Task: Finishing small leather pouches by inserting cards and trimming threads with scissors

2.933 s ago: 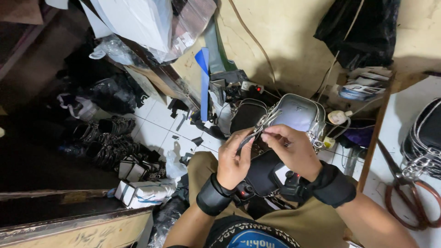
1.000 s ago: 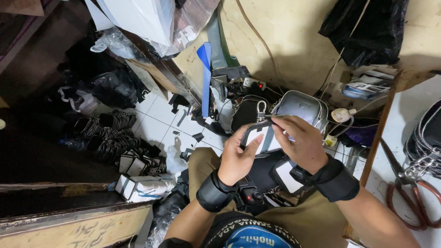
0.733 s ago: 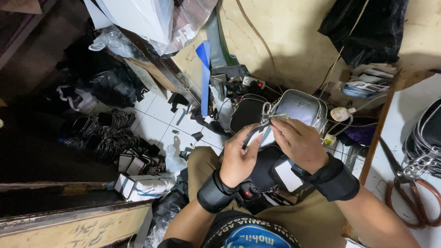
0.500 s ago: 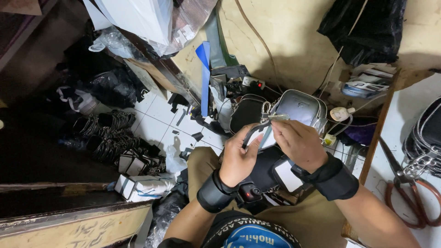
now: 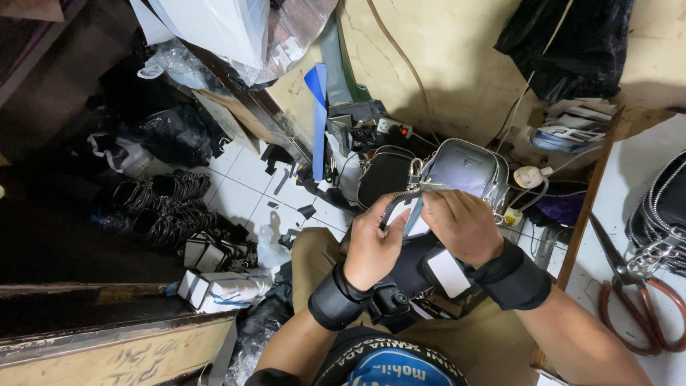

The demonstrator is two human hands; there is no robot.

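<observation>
A cramped workshop corner seen from above. A white tiled floor (image 5: 246, 182) is strewn with dark scraps, and a stained cream wall (image 5: 457, 64) rises at the top of the view. Bundles of black straps (image 5: 168, 207) lie at the left beside small white boxes (image 5: 214, 289). A blue strip (image 5: 319, 118) leans against the wall near a power strip (image 5: 393, 129). At the right, a white tabletop (image 5: 643, 186) holds scissors with reddish handles (image 5: 639, 300) and black bags with metal chains (image 5: 661, 221). A black plastic bag (image 5: 572, 43) hangs at upper right.

The person sits with khaki trousers visible and wears black wrist bands on both arms. A small grey bag (image 5: 468, 168) with silver hardware sits just beyond the knuckles, above the lap. A second black bag (image 5: 386, 175) lies just left of it.

The left hand (image 5: 375, 246) is curled, its fingers pinched together on a dark zipper strip (image 5: 397, 202) that arcs up toward the grey bag's left corner. The right hand (image 5: 464, 225) has its fingertips closed on the edge of the grey bag where the strip meets it. A black bag piece (image 5: 421, 271) with a white label rests on the lap beneath both hands.

Compared with half a second ago, both hands keep the same pinch and place; the grey bag has hardly moved. Nearly three seconds ago the hands worked lower and closer together.
</observation>
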